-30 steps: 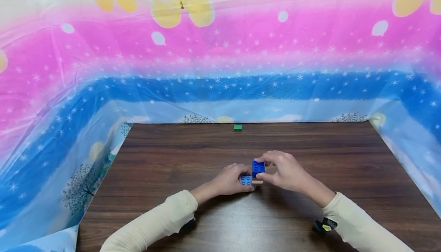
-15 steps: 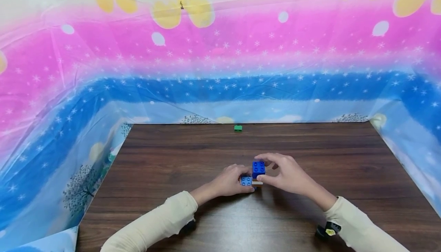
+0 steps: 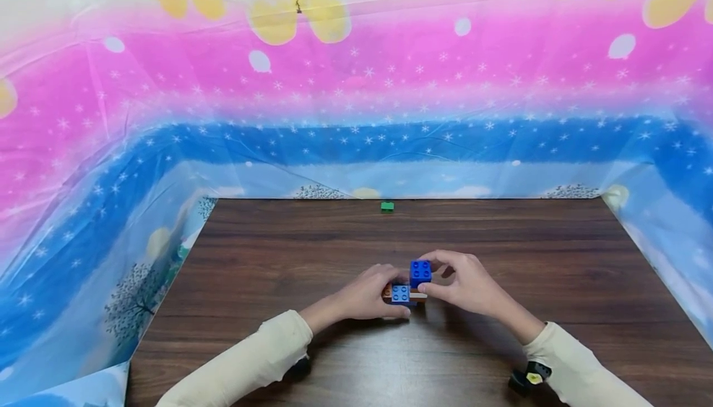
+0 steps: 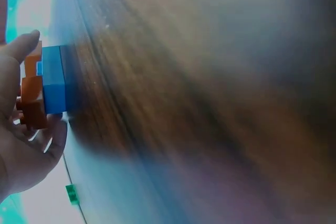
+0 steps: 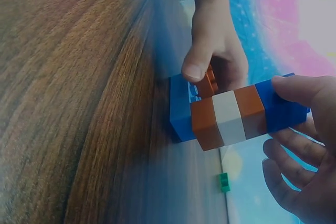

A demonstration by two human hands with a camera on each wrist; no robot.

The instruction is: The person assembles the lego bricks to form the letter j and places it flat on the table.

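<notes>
In the head view, my right hand (image 3: 468, 286) pinches a dark blue toy brick (image 5: 281, 100) between thumb and fingers. This brick tops a stack with an orange brick (image 5: 249, 109), a white brick (image 5: 229, 118) and another orange brick (image 5: 206, 127) below. The stack adjoins a lighter blue base brick (image 5: 180, 108), whose studs show from above. My left hand (image 3: 364, 295) is loosely curled round the base and the orange brick (image 4: 33, 98) at its left end. Its thumb lies along the near side; whether it presses the bricks is unclear.
A small green brick (image 3: 387, 207) lies at the far edge of the dark wooden table (image 3: 278, 234). Behind the table hangs a patterned pink and blue cloth (image 3: 356, 141), which also runs along the sides.
My left thumb has shifted toward me, and more of the base and the left orange brick shows. My right hand has lowered slightly, still on the dark blue brick.
</notes>
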